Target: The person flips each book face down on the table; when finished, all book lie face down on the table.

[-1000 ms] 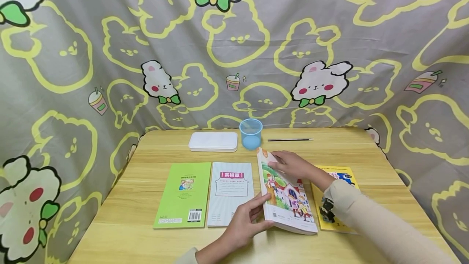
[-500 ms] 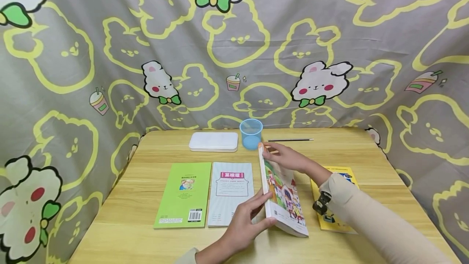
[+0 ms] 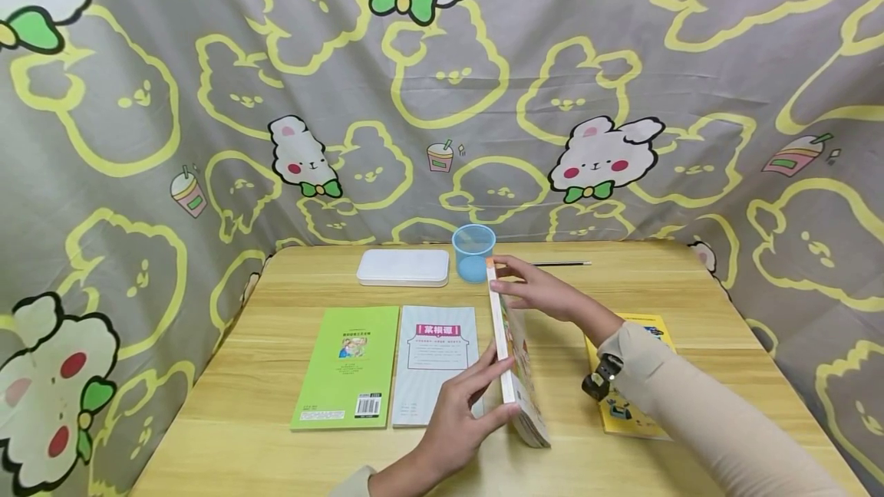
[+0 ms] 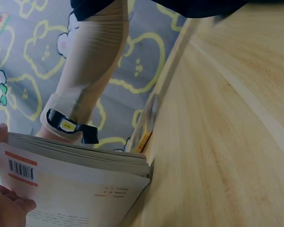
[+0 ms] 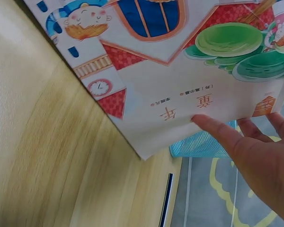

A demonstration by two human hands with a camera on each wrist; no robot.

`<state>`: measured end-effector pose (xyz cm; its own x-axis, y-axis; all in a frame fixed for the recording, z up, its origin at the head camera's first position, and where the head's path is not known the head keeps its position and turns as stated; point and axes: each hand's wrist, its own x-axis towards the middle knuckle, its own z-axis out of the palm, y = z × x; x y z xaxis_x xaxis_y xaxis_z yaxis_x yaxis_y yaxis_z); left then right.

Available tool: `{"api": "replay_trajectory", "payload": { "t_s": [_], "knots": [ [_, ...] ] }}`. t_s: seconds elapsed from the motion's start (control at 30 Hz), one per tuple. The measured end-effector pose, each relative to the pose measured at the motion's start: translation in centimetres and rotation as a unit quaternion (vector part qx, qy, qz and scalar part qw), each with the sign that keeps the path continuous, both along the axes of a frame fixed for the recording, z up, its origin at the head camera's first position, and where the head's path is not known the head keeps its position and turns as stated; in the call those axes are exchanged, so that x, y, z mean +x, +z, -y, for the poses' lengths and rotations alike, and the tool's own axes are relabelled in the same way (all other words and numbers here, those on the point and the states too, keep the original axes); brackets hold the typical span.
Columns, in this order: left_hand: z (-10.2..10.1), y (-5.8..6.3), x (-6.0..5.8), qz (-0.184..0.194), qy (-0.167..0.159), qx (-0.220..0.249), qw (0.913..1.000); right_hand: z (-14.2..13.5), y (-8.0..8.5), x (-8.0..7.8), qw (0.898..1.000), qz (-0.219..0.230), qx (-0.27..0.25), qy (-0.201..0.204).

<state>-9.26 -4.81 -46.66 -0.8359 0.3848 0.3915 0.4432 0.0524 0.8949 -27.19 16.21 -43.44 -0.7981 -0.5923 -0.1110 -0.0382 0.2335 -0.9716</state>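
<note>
A thick illustrated book [image 3: 502, 336] stands tilted on its long page edge near the middle of the table, spine up. My left hand [image 3: 457, 419] pinches the near end of the spine. In the left wrist view its thumb lies on the white back cover [image 4: 75, 189] beside a barcode. My right hand [image 3: 549, 294] grips the far end; in the right wrist view its thumb presses the front cover [image 5: 151, 90], with the other fingers over the top edge. To the left lie a green book [image 3: 345, 374] and a pale blue book [image 3: 431, 390].
A yellow book [image 3: 638, 386] lies partly under my right forearm. Along the back are a white case [image 3: 403, 267], a blue mesh cup [image 3: 472, 248] and a thin dark stick [image 3: 569, 263]. A patterned curtain [image 3: 497, 83] surrounds the wooden table [image 3: 242, 374].
The illustrated book has swung up from leaning with its front cover showing to nearly upright. My right hand has risen with its far end; the left stays nearly in place.
</note>
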Motion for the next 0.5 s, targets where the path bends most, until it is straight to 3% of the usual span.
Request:
{"api": "replay_trajectory", "payload": {
  "t_s": [0.5],
  "knots": [
    [0.44, -0.01, -0.73, -0.081, -0.005, 0.033, 0.9961, 0.91, -0.7, -0.25, 0.997, 0.003, -0.07, -0.017]
  ]
}}
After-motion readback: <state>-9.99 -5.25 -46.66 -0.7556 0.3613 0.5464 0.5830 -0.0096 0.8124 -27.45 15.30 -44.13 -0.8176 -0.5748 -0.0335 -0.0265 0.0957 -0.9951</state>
